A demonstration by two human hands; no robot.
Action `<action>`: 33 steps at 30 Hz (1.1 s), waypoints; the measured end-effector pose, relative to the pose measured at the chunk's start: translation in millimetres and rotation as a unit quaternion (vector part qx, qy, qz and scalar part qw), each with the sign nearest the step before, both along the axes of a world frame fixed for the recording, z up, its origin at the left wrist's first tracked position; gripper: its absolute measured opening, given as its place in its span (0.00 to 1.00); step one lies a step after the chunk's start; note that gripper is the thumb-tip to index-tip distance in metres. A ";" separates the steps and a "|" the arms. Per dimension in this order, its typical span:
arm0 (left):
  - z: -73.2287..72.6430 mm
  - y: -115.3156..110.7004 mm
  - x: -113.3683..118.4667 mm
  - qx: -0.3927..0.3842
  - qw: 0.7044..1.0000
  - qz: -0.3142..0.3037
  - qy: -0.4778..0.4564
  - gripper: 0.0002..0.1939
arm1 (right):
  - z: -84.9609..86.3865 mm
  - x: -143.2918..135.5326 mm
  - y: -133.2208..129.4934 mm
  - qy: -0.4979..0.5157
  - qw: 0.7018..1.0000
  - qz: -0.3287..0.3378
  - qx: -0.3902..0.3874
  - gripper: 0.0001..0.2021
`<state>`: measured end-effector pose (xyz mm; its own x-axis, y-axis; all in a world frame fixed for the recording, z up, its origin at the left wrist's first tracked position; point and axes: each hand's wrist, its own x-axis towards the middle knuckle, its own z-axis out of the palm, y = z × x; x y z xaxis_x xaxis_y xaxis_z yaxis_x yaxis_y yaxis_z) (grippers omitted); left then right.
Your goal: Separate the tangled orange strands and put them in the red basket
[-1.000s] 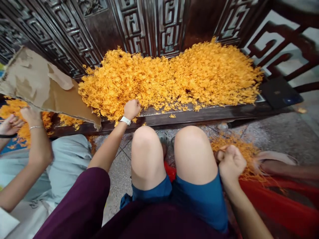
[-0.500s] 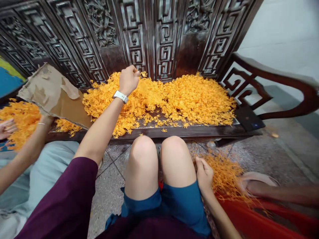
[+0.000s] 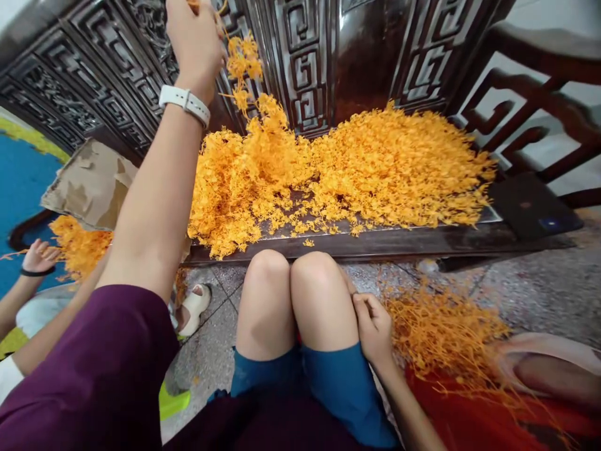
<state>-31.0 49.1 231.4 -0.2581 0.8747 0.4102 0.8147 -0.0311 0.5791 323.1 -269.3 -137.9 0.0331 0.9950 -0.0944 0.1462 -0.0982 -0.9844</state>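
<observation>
My left hand point(image 3: 195, 44), with a white watch point(image 3: 184, 103) on its wrist, is raised at the upper left. Its fingers are closed on a clump of orange strands point(image 3: 245, 57), which hangs down to the heap. Two adjoining heaps of small orange curled pieces point(image 3: 394, 169) lie on the dark wooden bench point(image 3: 328, 244). My right hand point(image 3: 374, 322) rests low beside my right knee, fingers curled; what it holds, if anything, is too small to make out.
A torn cardboard piece point(image 3: 91, 185) stands at the left, near another person's hands and more orange strands point(image 3: 82, 244). A dark flat object point(image 3: 533, 207) lies at the bench's right end. Orange strands point(image 3: 446, 326) lie at the lower right beside a person's foot.
My left hand has risen up and to the left, lifting a clump of orange strands off the heap. The view has shifted, and my right hand stays beside the knee.
</observation>
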 end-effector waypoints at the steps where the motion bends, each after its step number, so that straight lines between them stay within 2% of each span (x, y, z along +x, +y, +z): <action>1: 1.5 -1.2 3.2 0.041 0.999 0.019 -0.028 0.13 | -0.8 0.5 7.1 -0.003 1.000 0.010 -0.002 0.17; 3: -0.2 -6.5 9.6 0.102 0.991 0.030 -0.082 0.04 | 0.0 1.3 22.9 -0.016 0.999 0.029 0.005 0.17; 4: -2.7 -10.1 12.6 0.113 0.987 0.016 -0.109 0.03 | 2.4 1.2 31.0 -0.024 0.999 0.035 0.016 0.17; 6: -9.2 -18.9 18.8 0.099 0.980 -0.027 -0.170 0.06 | 13.0 -1.9 47.8 -0.043 0.997 0.040 0.052 0.16; 8: -16.1 -29.2 26.1 0.046 0.971 -0.067 -0.223 0.11 | 32.6 -10.3 68.1 -0.059 0.992 0.050 0.096 0.16; 11: -27.8 -44.0 41.7 -0.026 0.950 -0.118 -0.287 0.13 | 74.6 -35.9 114.8 -0.097 0.975 0.092 0.175 0.13; 12: -33.0 -47.9 48.1 -0.034 0.942 -0.134 -0.307 0.12 | 89.2 -47.9 135.7 -0.118 0.965 0.101 0.212 0.16; 14: -46.8 -53.9 62.0 -0.055 0.929 -0.144 -0.336 0.09 | 113.8 -75.8 182.5 -0.166 0.940 0.076 0.289 0.26; 16: -65.3 -57.8 74.8 -0.074 0.932 -0.124 -0.332 0.08 | 127.3 -106.7 228.2 -0.206 0.918 0.046 0.337 0.33; 18: -86.1 -60.8 83.2 -0.077 0.943 -0.097 -0.310 0.10 | 127.8 -136.8 262.4 -0.219 0.914 0.063 0.334 0.30; 20: -105.3 -63.1 84.1 -0.073 0.952 -0.078 -0.288 0.12 | 118.1 -162.4 279.2 -0.227 0.927 0.105 0.279 0.21; 22: -119.7 -65.0 76.5 -0.065 0.959 -0.063 -0.268 0.16 | 103.7 -180.0 280.3 -0.239 0.931 0.132 0.244 0.16; 25: -131.0 -66.8 54.7 -0.054 0.967 -0.029 -0.247 0.18 | 85.4 -189.2 268.1 -0.243 0.934 0.143 0.221 0.14; 28: -135.9 -66.7 31.3 -0.068 0.970 0.006 -0.235 0.19 | 76.7 -185.1 256.0 -0.211 0.935 0.209 0.191 0.21; 31: -141.3 -64.4 14.8 -0.073 0.970 0.025 -0.231 0.21 | 74.2 -180.6 248.4 -0.219 0.918 0.291 0.157 0.32; 33: -145.6 -62.1 8.4 -0.062 0.966 0.029 -0.251 0.21 | 73.7 -180.7 246.2 -0.241 0.909 0.310 0.141 0.35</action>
<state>-22.6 -13.0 85.8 -0.4466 0.8876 0.1131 0.4286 0.1013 0.8978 142.4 -23.1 -64.2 -0.5725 0.8187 0.0433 0.5088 0.3962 -0.7643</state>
